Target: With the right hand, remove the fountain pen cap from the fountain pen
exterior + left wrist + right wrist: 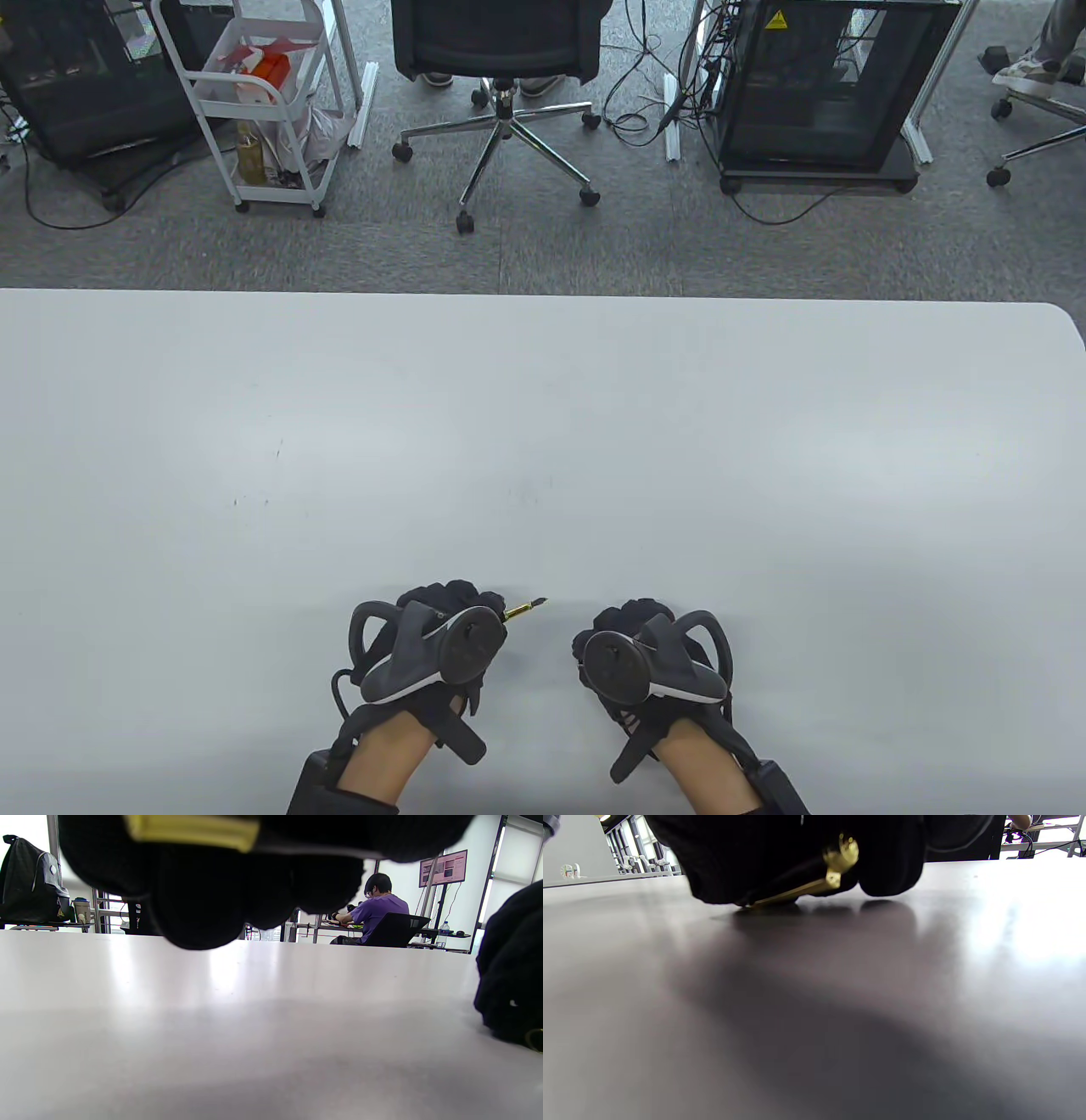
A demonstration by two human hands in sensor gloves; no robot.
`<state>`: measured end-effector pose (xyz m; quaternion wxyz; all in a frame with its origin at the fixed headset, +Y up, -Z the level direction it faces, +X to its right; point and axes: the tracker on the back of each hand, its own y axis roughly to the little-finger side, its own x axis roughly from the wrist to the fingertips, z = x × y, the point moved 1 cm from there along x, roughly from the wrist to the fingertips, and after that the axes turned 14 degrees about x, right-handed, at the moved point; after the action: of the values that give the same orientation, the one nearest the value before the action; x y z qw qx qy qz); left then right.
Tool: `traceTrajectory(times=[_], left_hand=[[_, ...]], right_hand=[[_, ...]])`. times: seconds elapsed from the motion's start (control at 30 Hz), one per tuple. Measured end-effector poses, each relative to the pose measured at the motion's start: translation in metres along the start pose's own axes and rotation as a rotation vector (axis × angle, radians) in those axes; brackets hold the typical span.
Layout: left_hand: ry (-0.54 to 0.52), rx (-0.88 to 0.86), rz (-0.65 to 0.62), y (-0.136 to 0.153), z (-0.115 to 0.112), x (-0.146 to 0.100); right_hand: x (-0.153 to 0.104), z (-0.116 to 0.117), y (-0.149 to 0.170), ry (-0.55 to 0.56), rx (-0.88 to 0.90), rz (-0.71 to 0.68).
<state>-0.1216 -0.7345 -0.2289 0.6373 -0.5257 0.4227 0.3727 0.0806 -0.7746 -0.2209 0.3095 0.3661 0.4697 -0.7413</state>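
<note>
My left hand (458,601) grips a black fountain pen near the table's front edge. Its gold collar and bare nib (526,608) stick out to the right of the fingers; the barrel is hidden in the fist. My right hand (632,618) lies a short gap to the right of the nib, fingers curled. In the right wrist view those fingers (891,861) hold the black pen cap with a gold clip (814,874), low over the table; the clip's tip seems to touch the surface. The cap is off the pen.
The white table (543,441) stretches away from the hands. Beyond its far edge stand an office chair (501,51), a white trolley (254,102) and black cabinets (823,85). My right hand shows at the right edge of the left wrist view (513,976).
</note>
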Motion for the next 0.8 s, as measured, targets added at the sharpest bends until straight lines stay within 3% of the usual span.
traceTrajectory(times=[0.43, 0.8], left_hand=[[0.016, -0.003, -0.010, 0.0006, -0.0028, 0.0003], [0.029, 0.004, -0.017, -0.0008, -0.0026, -0.0003]], right_hand=[[-0.0008, -0.0007, -0.0081, 0.027, -0.142, -0.118], [-0.0003, -0.0031, -0.0095, 0.024, -0.171, -0.131]])
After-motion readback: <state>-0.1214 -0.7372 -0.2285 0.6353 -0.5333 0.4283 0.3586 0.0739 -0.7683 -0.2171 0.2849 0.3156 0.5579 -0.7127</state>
